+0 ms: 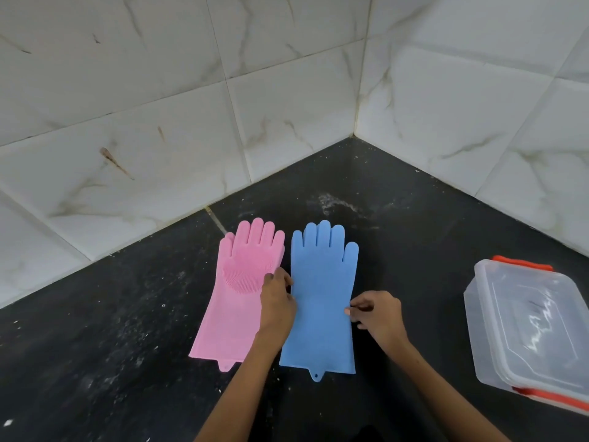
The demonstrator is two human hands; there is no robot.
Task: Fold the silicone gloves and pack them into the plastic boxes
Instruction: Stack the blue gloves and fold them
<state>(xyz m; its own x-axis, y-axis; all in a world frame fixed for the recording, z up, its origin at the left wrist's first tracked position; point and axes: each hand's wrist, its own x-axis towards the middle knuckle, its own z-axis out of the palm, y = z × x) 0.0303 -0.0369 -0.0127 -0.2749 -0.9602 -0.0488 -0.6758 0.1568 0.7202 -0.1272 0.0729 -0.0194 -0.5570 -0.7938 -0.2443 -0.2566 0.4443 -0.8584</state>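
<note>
We had two gloves lying flat and side by side on the dark counter (127, 346), fingers pointing toward the tiled corner and cuffs toward us. The pink glove (236, 301) lay on the left with its round bristled palm patch facing up; the blue glove (320, 298) lay just beside it on the right, a thin strip of counter showing between them. Our left hand (277, 306) sat over the gap, its back toward the camera, covering the pink glove's right edge, with curled fingertips at the blue glove's left edge; whether they pinched that edge or only rested there we could not tell. Our right hand (377, 315) was at the blue glove's right edge about halfway along, thumb and forefinger drawn together and seemingly pinching the rim, the other fingers curled under. Well apart to the right stood the boxes (522, 330), clear plastic, stacked with lids on, orange clips showing at the far and near edges. White marble-look tiles (159, 106) formed the walls behind.
</note>
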